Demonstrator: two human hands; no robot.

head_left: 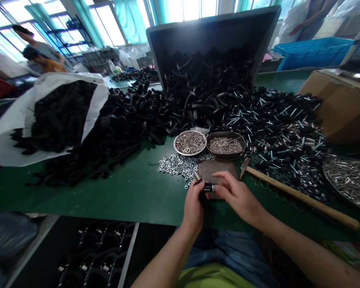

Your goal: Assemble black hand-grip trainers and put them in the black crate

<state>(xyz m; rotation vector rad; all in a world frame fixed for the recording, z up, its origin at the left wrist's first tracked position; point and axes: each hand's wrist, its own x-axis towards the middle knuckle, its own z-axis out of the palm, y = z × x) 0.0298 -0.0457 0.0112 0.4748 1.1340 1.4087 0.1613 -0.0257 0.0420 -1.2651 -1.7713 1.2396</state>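
Observation:
My left hand is closed around a small black part with a ribbed, spring-like metal piece sticking up at its left. My right hand has its thumb and fingers bent at the part's right end, by a bright metal tip; whether it grips anything there is hidden. Both hands are over the near edge of a flat brown metal plate. Just beyond lie loose metal nuts, a round dish of small metal pieces and an oval tin of small pins.
A hammer lies to the right, beside a tray of metal pins. Black parts spill from a tipped grey bin. A white sack stands left, a carton right. Finished-looking black clamps fill a box below.

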